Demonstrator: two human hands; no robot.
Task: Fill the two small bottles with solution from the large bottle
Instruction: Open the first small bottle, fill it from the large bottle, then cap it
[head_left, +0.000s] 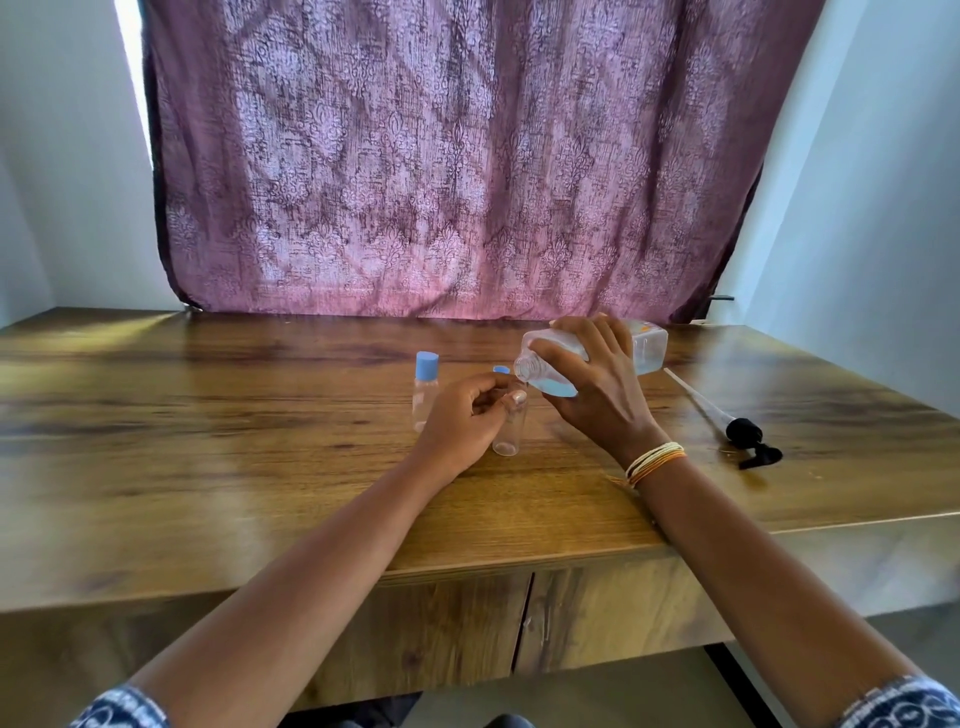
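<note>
Right grip (587, 384) wrapped round large bottle (644, 345), long axis near level, mouth at 9 o'clock, just above open small bottle (509, 431) pinched by left grip (467, 415), centre counter (208, 415).

Your wooden table (260, 415) carries a capped small bottle (425, 395); right of it, an uncapped bottle (508, 436), a blue cap (501, 369), then a black pump (748, 436).

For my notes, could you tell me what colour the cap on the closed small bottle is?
Light blue; the cap shows clearly in the head view.
</note>
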